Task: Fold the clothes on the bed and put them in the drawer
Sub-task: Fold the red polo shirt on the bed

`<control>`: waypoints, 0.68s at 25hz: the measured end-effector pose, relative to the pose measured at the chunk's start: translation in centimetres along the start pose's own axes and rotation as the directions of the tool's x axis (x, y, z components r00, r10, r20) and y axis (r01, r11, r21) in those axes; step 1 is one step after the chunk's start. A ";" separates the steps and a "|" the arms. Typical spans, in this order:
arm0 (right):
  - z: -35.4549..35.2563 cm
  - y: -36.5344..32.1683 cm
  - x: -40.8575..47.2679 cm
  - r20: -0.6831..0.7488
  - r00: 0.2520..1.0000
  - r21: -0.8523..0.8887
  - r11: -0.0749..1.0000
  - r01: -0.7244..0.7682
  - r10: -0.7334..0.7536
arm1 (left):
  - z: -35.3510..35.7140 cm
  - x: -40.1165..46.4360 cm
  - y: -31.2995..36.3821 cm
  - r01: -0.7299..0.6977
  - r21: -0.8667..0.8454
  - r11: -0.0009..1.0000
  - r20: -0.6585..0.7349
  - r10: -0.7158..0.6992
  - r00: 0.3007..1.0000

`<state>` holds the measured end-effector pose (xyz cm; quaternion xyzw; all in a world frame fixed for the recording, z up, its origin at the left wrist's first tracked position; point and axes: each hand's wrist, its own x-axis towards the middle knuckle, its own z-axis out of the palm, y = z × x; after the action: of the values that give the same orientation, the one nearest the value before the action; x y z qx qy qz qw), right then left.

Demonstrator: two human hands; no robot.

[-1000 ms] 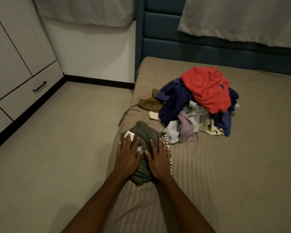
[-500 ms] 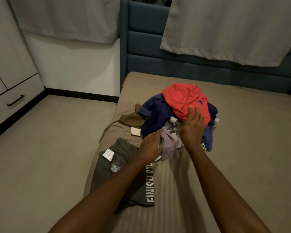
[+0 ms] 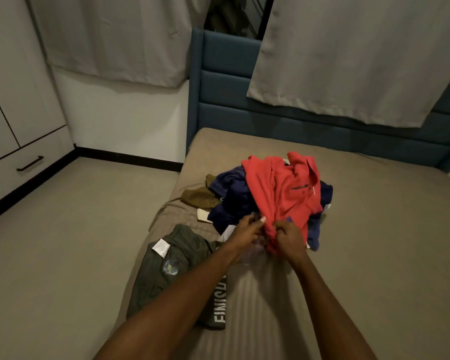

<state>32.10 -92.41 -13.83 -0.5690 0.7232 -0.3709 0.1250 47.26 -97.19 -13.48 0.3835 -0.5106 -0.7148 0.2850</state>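
Dim indoor light, soft shadows; wide-angle edge distortion

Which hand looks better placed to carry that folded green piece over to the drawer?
Probably the left hand: the folded green garment and the drawer both lie on its side. Both hands, the right hand included, grip the red shirt.

One bed (image 3: 374, 229), one drawer (image 3: 24, 172), two curtains (image 3: 348, 55), two hands (image 3: 247, 229). One folded olive garment (image 3: 166, 271), one red shirt (image 3: 281, 193) atop one heap (pieces beneath too tangled to count).
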 end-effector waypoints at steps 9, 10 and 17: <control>1.2 0.1 -25.6 0.442 0.866 -0.122 0.972 -0.201 0.235 | 3.3 -10.5 -11.2 0.076 -0.360 0.930 -0.204 -0.158 0.966; 0.8 -0.1 -27.8 0.443 0.848 -0.117 0.957 -0.267 0.291 | 3.5 -12.1 -12.0 0.094 -0.390 0.916 -0.182 -0.176 0.967; -0.4 -2.8 -36.8 0.446 0.716 -0.210 0.840 -0.500 0.537 | 6.5 -21.9 -11.0 0.202 -0.361 0.911 0.044 -0.200 0.979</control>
<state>45.71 -58.71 -20.52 -0.4219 0.8110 -0.1382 0.3809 53.49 -72.88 -17.11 0.3726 -0.3284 -0.8234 0.2745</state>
